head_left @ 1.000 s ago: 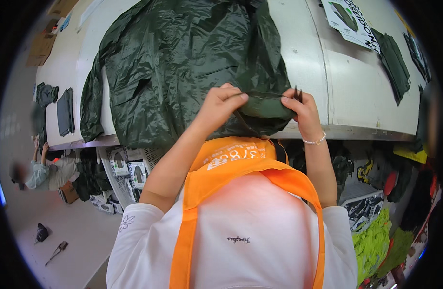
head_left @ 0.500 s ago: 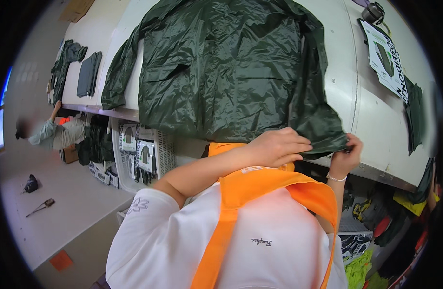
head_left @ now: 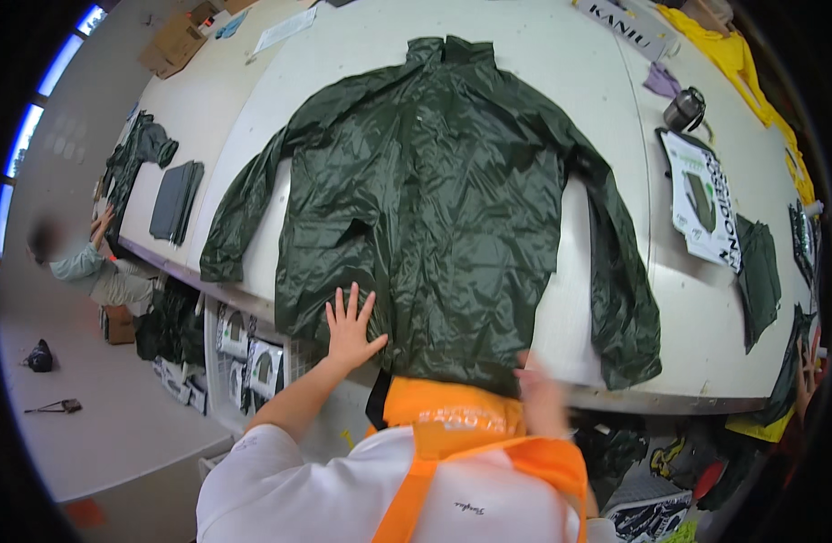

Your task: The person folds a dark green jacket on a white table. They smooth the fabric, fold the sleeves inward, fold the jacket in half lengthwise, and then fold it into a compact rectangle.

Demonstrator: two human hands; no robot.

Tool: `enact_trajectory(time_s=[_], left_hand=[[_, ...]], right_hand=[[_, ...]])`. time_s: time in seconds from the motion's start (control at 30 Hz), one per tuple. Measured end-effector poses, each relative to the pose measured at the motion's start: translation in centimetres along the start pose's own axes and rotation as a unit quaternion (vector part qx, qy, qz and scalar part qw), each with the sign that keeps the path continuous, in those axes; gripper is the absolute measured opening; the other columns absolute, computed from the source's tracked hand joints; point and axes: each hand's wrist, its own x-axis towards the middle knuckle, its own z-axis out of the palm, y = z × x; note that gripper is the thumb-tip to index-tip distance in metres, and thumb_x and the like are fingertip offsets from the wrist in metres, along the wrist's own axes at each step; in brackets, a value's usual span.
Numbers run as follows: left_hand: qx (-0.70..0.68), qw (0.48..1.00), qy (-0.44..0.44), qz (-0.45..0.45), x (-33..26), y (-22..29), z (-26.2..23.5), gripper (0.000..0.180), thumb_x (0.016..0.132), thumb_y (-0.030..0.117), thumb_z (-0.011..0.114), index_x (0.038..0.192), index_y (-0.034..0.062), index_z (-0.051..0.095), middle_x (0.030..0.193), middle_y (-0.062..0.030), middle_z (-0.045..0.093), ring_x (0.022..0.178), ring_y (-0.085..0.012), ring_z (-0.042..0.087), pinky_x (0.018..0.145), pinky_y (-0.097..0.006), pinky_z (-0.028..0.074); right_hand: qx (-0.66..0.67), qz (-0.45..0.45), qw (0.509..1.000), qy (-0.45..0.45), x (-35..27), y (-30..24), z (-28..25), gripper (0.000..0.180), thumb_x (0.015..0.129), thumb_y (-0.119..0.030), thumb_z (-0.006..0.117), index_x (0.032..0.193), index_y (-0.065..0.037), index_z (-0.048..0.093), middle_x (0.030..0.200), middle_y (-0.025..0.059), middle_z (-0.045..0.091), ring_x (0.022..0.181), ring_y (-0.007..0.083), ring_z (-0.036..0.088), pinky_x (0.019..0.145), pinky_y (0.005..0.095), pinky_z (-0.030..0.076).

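Observation:
A dark green rain jacket point(head_left: 470, 190) lies spread on the white table, its collar at the far side and its hem along the near edge. Both sleeves stretch out to the sides, and a pocket flap shows on its left half. My left hand point(head_left: 351, 333) rests flat on the lower left of the jacket with fingers spread. Beside the right end of the hem is my right hand point(head_left: 544, 398), smeared by motion, so its fingers cannot be read.
White packages point(head_left: 696, 199), a dark folded garment point(head_left: 758, 271) and a dark metal cup point(head_left: 685, 110) are on the table's right. Folded dark garments point(head_left: 176, 204) are stacked at left. A co-worker point(head_left: 95, 262) stands far left. Baskets of packed garments point(head_left: 264, 366) sit below the table.
My hands have left the right sleeve's cuff, which now lies flat and straight. My left hand moved left onto the jacket; my right moved left to the hem. The view shows more of the far table.

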Motion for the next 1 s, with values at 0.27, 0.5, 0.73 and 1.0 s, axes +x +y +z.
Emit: enact_trajectory(time_s=[0.27, 0.5, 0.73, 1.0], left_hand=[[-0.014, 0.995, 0.095, 0.023, 16.5, -1.2, -0.8, 0.083, 0.069, 0.036, 0.067, 0.143, 0.0243, 0.03, 0.153, -0.0076, 0.015, 0.138, -0.0377, 0.012, 0.108, -0.059, 0.013], [-0.063, 0.995, 0.083, 0.011, 23.8, -2.9, -1.3, 0.076, 0.072, 0.032, 0.066, 0.14, 0.0182, 0.034, 0.151, -0.0109, 0.019, 0.139, -0.0372, 0.013, 0.108, -0.058, 0.01], [-0.132, 0.956, 0.084, 0.249, 24.9, 4.0, -3.6, 0.06, 0.081, 0.021, 0.058, 0.136, 0.0067, 0.037, 0.146, -0.0106, 0.03, 0.137, -0.0291, 0.024, 0.11, -0.051, 0.015], [-0.087, 0.964, 0.069, 0.243, 26.2, 5.1, -0.2, 0.068, 0.085, 0.041, 0.056, 0.139, 0.007, 0.035, 0.148, -0.0069, 0.029, 0.137, -0.0259, 0.024, 0.11, -0.049, 0.016]], right_hand=[[-0.444, -0.181, 0.877, 0.027, 13.1, -4.3, 7.2, 0.065, 0.079, 0.002, 0.052, 0.14, -0.013, 0.035, 0.15, 0.0103, 0.023, 0.138, 0.0355, 0.018, 0.109, 0.0551, 0.015], [-0.411, -0.163, 0.896, 0.047, 19.3, -5.0, 6.0, 0.051, 0.088, -0.005, 0.05, 0.136, -0.017, 0.042, 0.148, 0.0067, 0.029, 0.136, 0.0303, 0.024, 0.109, 0.0513, 0.018], [-0.049, -0.135, 0.973, 0.183, 23.5, -8.9, 5.7, 0.029, 0.087, 0.004, 0.047, 0.114, -0.001, 0.056, 0.104, 0.0162, 0.064, 0.095, 0.028, 0.062, 0.081, 0.032, 0.05], [-0.156, -0.111, 0.959, 0.208, 30.0, -10.0, 9.1, 0.019, 0.079, -0.014, 0.066, 0.093, -0.001, 0.063, 0.092, 0.0134, 0.062, 0.078, 0.031, 0.061, 0.07, 0.0369, 0.049]])
